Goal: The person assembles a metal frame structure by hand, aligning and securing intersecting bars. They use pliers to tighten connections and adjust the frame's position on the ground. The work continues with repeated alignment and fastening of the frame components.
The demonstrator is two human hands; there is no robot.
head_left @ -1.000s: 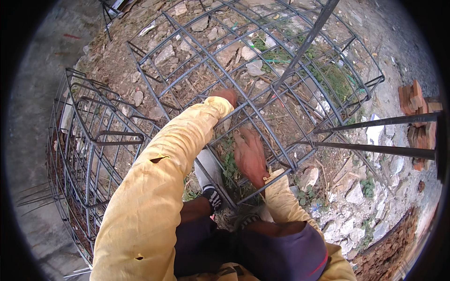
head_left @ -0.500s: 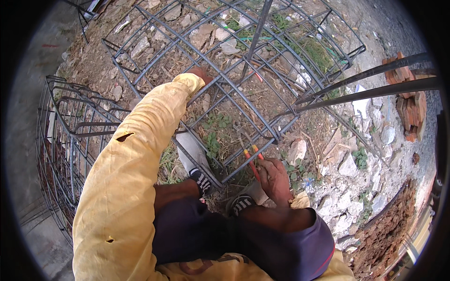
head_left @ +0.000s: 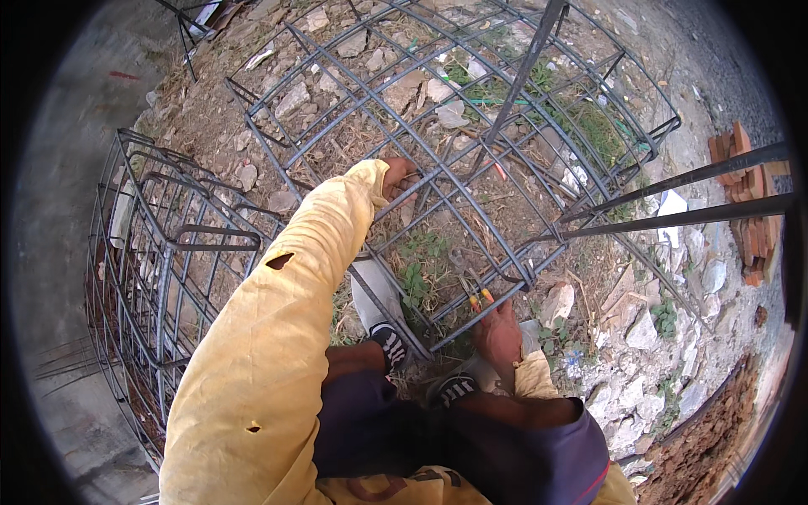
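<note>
A cage of grey steel reinforcing bars (head_left: 438,171) lies across the rubble in front of me, its bars crossing in a grid. My left hand (head_left: 399,178), in a torn yellow sleeve, is closed at one of the bars near a crossing; its fingertips are partly hidden. Lower and to the right, my right hand (head_left: 500,335) is closed around pincers (head_left: 475,300) with orange and yellow handles. Their thin metal jaws point up into the cage beside its near corner. My shoes stand at that corner, under the nearest bars.
Another rebar cage (head_left: 168,278) stands at the left by a concrete surface. Long dark bars (head_left: 690,220) run off to the right, towards stacked red bricks (head_left: 752,223). Broken white rubble (head_left: 640,332) covers the ground at the right. Weeds (head_left: 417,282) grow inside the near cage.
The whole scene has shifted right and down in the view. My right hand has come closer to the cage's near bar, with less of the pincers' handles showing. My left hand stays at the cage.
</note>
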